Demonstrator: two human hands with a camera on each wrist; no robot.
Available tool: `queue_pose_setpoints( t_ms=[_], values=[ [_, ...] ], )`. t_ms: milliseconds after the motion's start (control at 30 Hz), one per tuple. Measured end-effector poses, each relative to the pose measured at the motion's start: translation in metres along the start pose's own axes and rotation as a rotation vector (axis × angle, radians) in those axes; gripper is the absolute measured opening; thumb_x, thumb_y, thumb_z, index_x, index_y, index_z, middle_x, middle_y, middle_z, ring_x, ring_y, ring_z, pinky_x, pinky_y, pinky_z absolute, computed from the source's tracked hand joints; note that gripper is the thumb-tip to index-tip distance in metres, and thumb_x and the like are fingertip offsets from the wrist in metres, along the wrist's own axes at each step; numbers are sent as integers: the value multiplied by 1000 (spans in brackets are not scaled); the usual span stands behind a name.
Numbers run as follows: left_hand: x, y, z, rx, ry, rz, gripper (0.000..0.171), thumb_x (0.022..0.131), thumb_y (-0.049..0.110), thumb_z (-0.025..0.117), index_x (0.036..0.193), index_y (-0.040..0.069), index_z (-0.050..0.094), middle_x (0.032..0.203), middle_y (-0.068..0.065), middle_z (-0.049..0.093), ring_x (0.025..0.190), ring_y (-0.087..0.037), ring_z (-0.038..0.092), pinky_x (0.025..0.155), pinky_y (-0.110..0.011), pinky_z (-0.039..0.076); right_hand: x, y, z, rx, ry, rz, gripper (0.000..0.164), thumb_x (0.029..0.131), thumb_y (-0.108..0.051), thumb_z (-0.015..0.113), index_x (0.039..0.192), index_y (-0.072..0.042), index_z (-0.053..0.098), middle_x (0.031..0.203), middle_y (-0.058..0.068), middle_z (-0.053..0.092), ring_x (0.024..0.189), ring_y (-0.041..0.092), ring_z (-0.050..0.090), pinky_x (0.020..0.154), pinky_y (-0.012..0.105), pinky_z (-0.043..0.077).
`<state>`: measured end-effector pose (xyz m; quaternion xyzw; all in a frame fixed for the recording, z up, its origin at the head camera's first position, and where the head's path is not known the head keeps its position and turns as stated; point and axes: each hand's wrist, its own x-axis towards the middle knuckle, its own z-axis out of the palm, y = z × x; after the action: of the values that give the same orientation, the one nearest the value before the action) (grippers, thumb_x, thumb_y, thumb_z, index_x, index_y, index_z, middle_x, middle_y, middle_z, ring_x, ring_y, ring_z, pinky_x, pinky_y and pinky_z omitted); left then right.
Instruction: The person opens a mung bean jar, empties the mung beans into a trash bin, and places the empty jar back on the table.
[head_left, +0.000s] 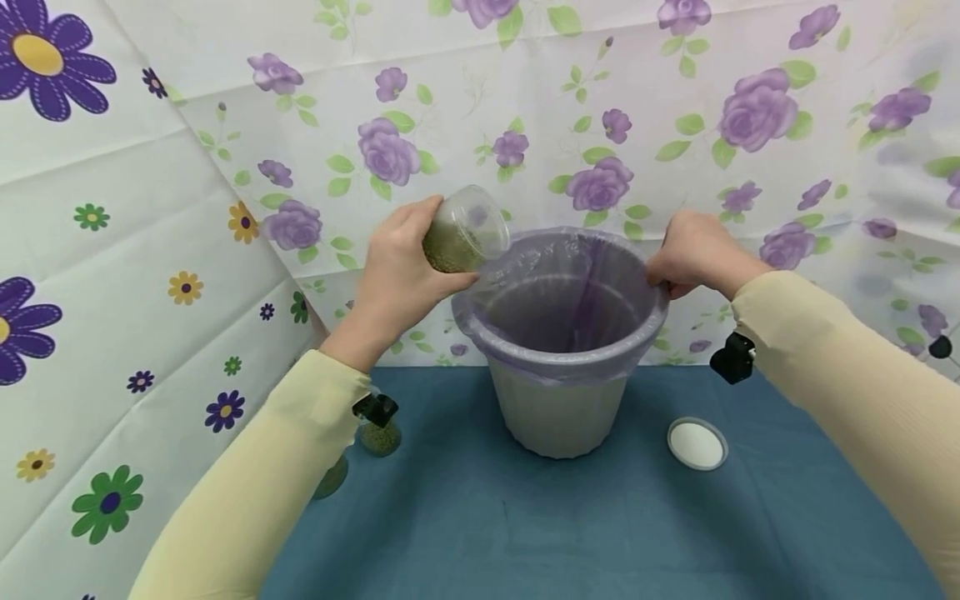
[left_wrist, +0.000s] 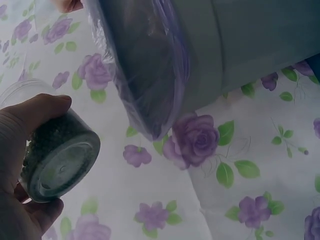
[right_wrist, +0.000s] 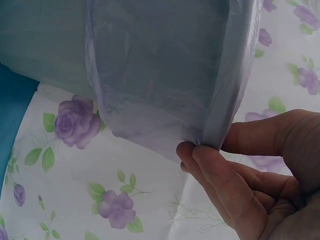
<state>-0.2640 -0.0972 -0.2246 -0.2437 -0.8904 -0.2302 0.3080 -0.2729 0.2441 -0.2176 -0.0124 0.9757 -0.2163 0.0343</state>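
Observation:
My left hand (head_left: 401,267) grips a clear plastic cup (head_left: 467,229) partly filled with small green-brown grains, tilted with its mouth toward the trash can (head_left: 558,408). In the left wrist view, thumb and fingers wrap the cup (left_wrist: 62,155), its base facing the camera. The can is pale and upright, lined with a translucent purple bag (head_left: 555,367) folded over its rim. On the can's right side, my right hand (head_left: 697,254) pinches the bag-covered rim. The right wrist view shows the thumb on one side of the rim and curled fingers on the bag (right_wrist: 155,120).
A small dish of white powder (head_left: 697,444) sits on the blue tablecloth (head_left: 570,525) to the right of the can. Two small containers of grains, one of them a jar (head_left: 381,437), stand under my left forearm. A floral sheet (head_left: 465,108) hangs close behind the can.

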Motion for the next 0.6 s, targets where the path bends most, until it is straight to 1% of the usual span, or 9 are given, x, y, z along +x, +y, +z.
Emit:
queue_pose_setpoints(
  t_ms=[133, 233, 367, 600],
  values=[
    [4, 4, 8, 28, -14, 26, 91, 64, 39, 84, 141, 13, 42, 136, -9, 49, 125, -24, 47, 95, -38, 50, 0, -1, -1, 5, -9, 10, 13, 68, -11, 64, 60, 0, 66, 49, 7, 63, 44, 18, 62, 46, 30, 51],
    [8, 7, 13, 60, -30, 44, 91, 64, 38, 84, 141, 12, 42, 136, -8, 49, 127, -23, 46, 97, -36, 49, 1, 0, -1, 10, -11, 21, 13, 67, -11, 64, 62, 1, 65, 50, 8, 63, 45, 18, 63, 47, 31, 52],
    [11, 10, 17, 71, -42, 66, 91, 63, 35, 84, 141, 11, 42, 137, -8, 48, 127, -22, 45, 99, -34, 47, 2, 1, 0, 27, -16, 30, 13, 68, -11, 65, 63, 1, 65, 51, 8, 64, 46, 18, 64, 48, 31, 53],
    [15, 12, 22, 68, -15, 127, 89, 61, 28, 86, 137, 7, 45, 133, -9, 51, 126, -24, 45, 103, -35, 43, 3, 3, -1, 40, -27, 20, 16, 70, -13, 65, 63, 2, 65, 51, 8, 64, 47, 19, 64, 49, 32, 54]
  ],
)
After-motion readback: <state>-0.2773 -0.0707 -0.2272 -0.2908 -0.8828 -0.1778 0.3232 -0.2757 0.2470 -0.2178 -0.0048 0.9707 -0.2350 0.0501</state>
